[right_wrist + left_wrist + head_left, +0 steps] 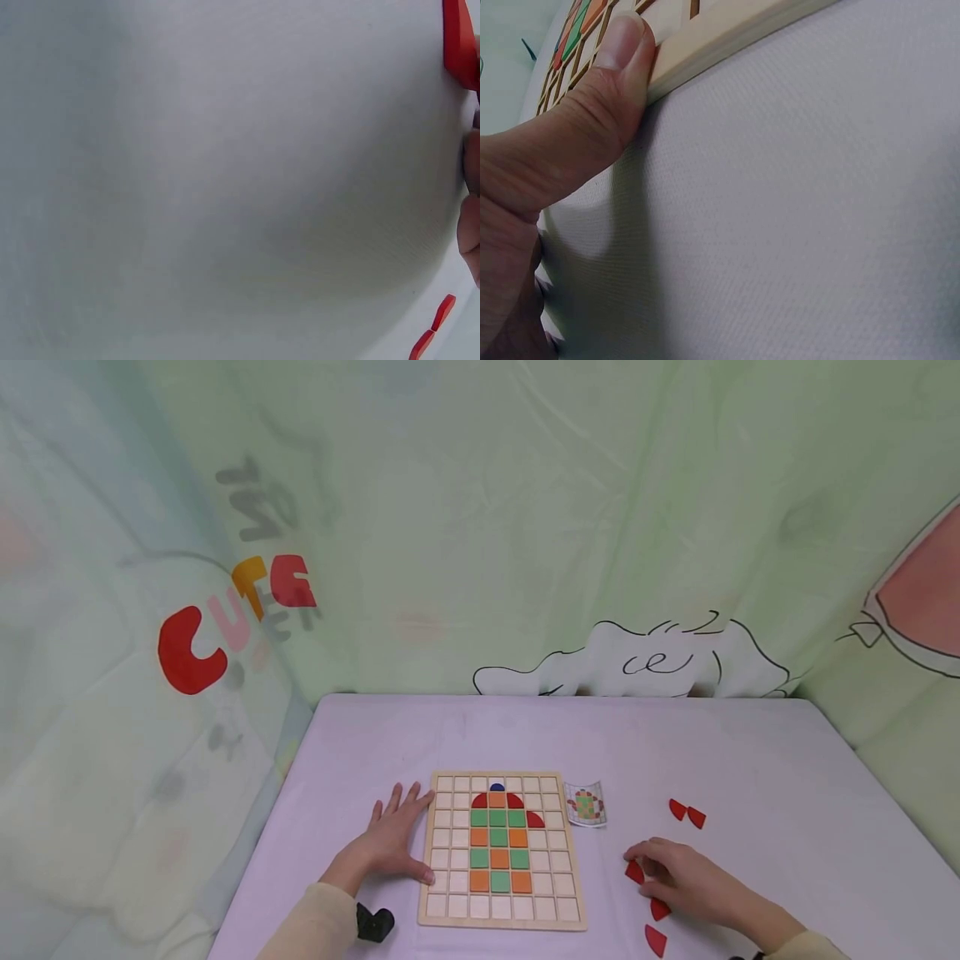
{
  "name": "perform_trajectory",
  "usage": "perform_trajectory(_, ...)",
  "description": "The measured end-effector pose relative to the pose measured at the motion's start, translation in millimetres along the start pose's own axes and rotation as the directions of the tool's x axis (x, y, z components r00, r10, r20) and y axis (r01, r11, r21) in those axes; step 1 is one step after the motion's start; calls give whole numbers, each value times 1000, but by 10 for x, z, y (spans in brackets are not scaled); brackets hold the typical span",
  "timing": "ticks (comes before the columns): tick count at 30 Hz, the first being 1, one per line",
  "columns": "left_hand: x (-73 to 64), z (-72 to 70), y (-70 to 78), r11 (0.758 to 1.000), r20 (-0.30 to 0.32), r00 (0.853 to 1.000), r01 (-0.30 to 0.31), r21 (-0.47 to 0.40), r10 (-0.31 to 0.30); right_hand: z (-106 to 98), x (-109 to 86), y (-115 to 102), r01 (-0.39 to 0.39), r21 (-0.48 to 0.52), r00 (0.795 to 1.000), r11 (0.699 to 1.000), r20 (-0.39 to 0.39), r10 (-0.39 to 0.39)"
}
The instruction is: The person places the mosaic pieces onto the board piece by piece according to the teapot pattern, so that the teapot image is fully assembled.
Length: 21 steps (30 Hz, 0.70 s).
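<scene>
A wooden grid board (448, 907) lies on the table, holding orange and green squares, several red quarter-circle pieces and a blue piece near the top. My left hand (393, 843) rests at its left side, fingers spread, with the thumb on the board's edge; the left wrist view shows this thumb (604, 90) closely. Right of the board, my right hand (693, 878) has its fingers curled about a red quarter-circle piece (634, 872) low over the table. Another red quarter-circle (660, 909) lies by the thumb. Only some fingertips and a red piece (459, 49) show in the right wrist view.
A small printed pattern card (586, 804) lies against the board's right edge. Two red quarter-circles (696, 817) sit beyond my right hand, and one (656, 941) lies nearer the front. Printed curtains (480, 568) hang behind the table (375, 735).
</scene>
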<state>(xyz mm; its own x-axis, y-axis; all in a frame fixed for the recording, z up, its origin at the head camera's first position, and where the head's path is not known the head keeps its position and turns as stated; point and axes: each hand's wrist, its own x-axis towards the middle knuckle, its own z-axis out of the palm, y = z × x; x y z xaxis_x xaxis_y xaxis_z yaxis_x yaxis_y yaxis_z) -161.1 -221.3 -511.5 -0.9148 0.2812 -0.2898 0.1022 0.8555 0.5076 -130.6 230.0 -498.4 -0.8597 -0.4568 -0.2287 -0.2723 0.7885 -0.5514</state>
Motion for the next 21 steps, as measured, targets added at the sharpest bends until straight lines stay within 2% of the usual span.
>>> perform_trajectory(5,3,-7,3,1000,-6,1000,7,-5,-7,9,17,-27,-86,-1,996,996,-18,86)
perform_trajectory(11,-11,5,5,1000,-11,1000,8,-6,-8,29,65,-66,-203,22,979,979,-33,203)
perform_trajectory(21,-18,2,4,1000,-15,1000,1,-12,-1,52,102,-84,-260,25,965,965,-32,261)
